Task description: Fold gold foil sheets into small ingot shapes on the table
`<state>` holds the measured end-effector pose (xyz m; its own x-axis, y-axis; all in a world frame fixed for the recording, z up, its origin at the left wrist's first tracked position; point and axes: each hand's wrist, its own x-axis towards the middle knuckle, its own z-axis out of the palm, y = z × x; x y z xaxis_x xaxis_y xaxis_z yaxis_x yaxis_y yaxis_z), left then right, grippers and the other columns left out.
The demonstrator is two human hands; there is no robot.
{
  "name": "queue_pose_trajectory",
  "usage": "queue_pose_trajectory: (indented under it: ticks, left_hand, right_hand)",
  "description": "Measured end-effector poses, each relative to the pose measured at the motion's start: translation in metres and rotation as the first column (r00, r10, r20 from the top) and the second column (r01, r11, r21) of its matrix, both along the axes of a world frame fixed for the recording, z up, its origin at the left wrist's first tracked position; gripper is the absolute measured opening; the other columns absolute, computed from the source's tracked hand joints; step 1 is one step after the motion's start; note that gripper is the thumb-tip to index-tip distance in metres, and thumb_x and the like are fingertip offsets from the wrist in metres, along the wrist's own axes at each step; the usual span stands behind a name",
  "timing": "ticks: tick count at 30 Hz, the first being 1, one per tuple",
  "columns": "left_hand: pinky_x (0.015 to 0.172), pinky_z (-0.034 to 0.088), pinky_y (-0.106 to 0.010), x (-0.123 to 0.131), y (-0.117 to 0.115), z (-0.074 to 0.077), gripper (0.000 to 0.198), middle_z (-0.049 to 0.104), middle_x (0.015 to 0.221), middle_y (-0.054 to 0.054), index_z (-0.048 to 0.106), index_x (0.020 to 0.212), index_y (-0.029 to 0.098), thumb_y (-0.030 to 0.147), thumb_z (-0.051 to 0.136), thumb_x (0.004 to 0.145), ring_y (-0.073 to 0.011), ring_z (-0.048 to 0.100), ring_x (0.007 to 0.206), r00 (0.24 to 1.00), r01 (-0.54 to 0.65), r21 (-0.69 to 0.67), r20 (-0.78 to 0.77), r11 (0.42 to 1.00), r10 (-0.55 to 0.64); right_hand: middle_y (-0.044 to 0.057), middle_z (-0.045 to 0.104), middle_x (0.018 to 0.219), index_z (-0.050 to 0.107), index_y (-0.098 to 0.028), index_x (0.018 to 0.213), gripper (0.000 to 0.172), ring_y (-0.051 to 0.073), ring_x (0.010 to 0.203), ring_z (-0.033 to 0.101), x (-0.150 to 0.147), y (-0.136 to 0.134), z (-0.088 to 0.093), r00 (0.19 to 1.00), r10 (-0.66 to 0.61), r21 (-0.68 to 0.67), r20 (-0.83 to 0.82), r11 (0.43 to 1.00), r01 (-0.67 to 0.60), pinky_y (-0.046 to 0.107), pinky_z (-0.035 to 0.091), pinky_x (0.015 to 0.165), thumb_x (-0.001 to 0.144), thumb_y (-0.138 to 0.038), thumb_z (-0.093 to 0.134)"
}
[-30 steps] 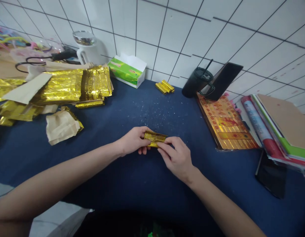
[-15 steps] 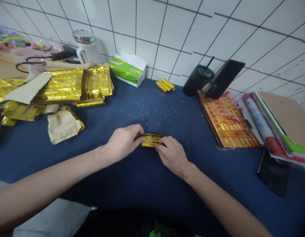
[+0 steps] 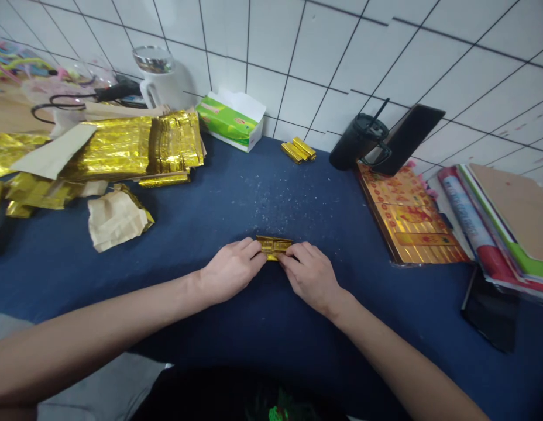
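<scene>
A small piece of folded gold foil paper [image 3: 275,245] lies on the dark blue table [image 3: 219,204] in front of me. My left hand [image 3: 232,266] grips its left end, fingers bent and pressed together. At the right end, my right hand [image 3: 310,273] pinches the paper between thumb and fingers. The far edge of the paper stands up a little, and creases run along its length. Both fingertips cover the ends of the paper. Farther back by the wall sit several finished-looking gold foil bundles [image 3: 298,150].
To the left lie a stack of gold foil sheets [image 3: 117,149] and crumpled brown paper [image 3: 117,219]. A green tissue box [image 3: 230,123] and a white mug [image 3: 160,82] stand near the wall. On the right are a black cup [image 3: 357,143], a gold-red packet [image 3: 412,222] and a black phone [image 3: 491,310].
My left hand has moved slightly right and closed lower over the paper's left end. My right hand stays at the right end. The view has shifted a little.
</scene>
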<state>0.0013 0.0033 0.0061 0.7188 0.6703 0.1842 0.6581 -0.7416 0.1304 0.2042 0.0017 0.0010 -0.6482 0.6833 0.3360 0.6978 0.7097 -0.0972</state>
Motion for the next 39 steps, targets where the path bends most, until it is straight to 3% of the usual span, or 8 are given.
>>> queue_pose_trajectory:
  ticks: [9, 16, 21, 39]
  left_hand:
    - [0.07, 0.048, -0.032, 0.003, -0.001, -0.003, 0.02, 0.054, 0.083, -0.007, 0.057, 0.089, 0.012, 0.011, 0.037, 0.086, -0.0184, 0.051, 0.078, 0.997, -0.065, -0.009, 0.044, 0.998, 0.065]
    - [0.069, 0.048, -0.028, 0.004, 0.004, 0.003, 0.021, 0.054, 0.082, -0.005, 0.058, 0.085, 0.015, 0.014, 0.037, 0.087, -0.0157, 0.054, 0.077, 0.957, -0.213, -0.264, 0.137, 0.941, 0.255]
    - [0.064, 0.047, -0.028, 0.005, 0.009, 0.007, 0.02, 0.055, 0.084, -0.003, 0.056, 0.089, 0.017, 0.014, 0.036, 0.086, -0.0155, 0.056, 0.074, 0.935, -0.258, -0.373, 0.136, 0.891, 0.327]
    - [0.056, 0.042, -0.025, 0.011, 0.013, 0.011, 0.012, 0.059, 0.08, -0.002, 0.052, 0.084, 0.017, 0.02, 0.04, 0.084, -0.0153, 0.057, 0.066, 0.901, -0.408, -0.324, 0.004, 0.853, 0.433]
  right_hand:
    - [0.006, 0.061, 0.077, 0.065, -0.014, 0.083, 0.02, 0.017, 0.071, 0.049, -0.001, 0.003, 0.0, 0.999, -0.017, -0.013, -0.041, 1.0, 0.016, 0.03, 0.042, 0.065, 0.085, -0.015, 0.045]
    - [0.004, 0.062, 0.076, 0.061, -0.016, 0.082, 0.016, 0.015, 0.07, 0.051, -0.001, 0.006, -0.001, 0.956, -0.11, -0.196, -0.272, 0.979, 0.057, 0.029, 0.043, 0.067, 0.087, -0.017, 0.045]
    - [0.002, 0.06, 0.071, 0.059, -0.018, 0.077, 0.015, 0.015, 0.068, 0.05, -0.005, 0.006, 0.004, 0.937, -0.212, -0.288, -0.276, 0.949, 0.13, 0.029, 0.043, 0.066, 0.086, -0.018, 0.046]
    - [0.0, 0.058, 0.072, 0.055, -0.02, 0.073, 0.01, 0.014, 0.067, 0.053, -0.011, 0.009, 0.003, 0.942, -0.307, -0.258, -0.137, 0.929, 0.265, 0.027, 0.042, 0.061, 0.081, -0.017, 0.051]
